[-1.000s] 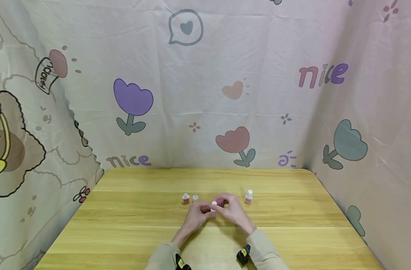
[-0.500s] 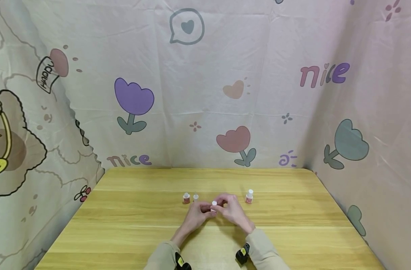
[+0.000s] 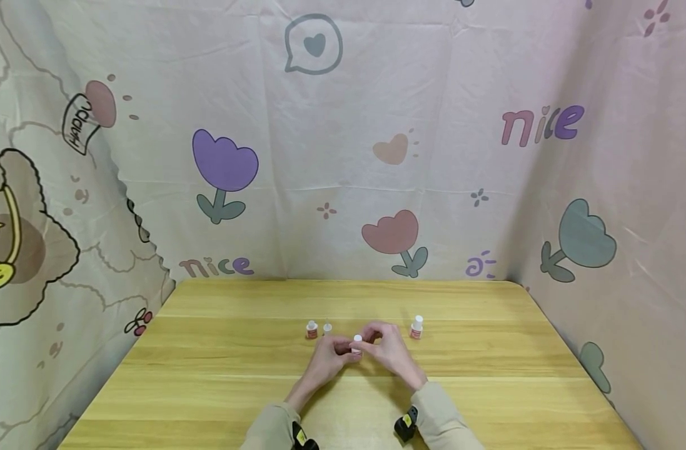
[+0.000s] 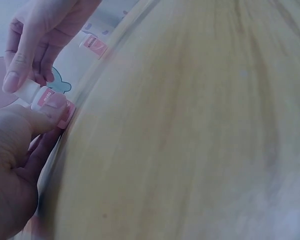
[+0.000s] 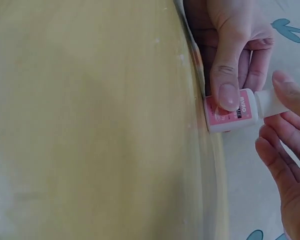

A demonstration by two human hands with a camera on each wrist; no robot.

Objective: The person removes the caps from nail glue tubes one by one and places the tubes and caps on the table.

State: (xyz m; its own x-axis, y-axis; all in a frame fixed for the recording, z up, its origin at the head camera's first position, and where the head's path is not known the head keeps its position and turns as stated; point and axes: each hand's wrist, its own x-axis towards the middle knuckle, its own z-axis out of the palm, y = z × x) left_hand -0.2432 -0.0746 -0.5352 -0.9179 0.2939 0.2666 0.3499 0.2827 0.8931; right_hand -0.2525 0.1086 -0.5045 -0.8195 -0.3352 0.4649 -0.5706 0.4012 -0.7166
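Note:
A small white bottle with a pink label [image 5: 232,111] stands on the table between both hands. My left hand [image 3: 327,361] holds its body, the thumb lying across the label in the right wrist view. At the top, my right hand [image 3: 390,351] pinches the white cap [image 5: 270,103] with its thumb on the near side. The cap sits on the bottle's neck, partly covered by those fingers. In the left wrist view the same bottle [image 4: 46,97] appears tilted, with the left thumb over its label.
A similar bottle [image 3: 416,328] with a white cap stands right of the hands. To their left are a red-labelled bottle [image 3: 311,330] and a white piece with a thin tip [image 3: 327,329], partly behind the left hand. A printed cloth [image 3: 320,125] hangs behind the wooden table [image 3: 219,362].

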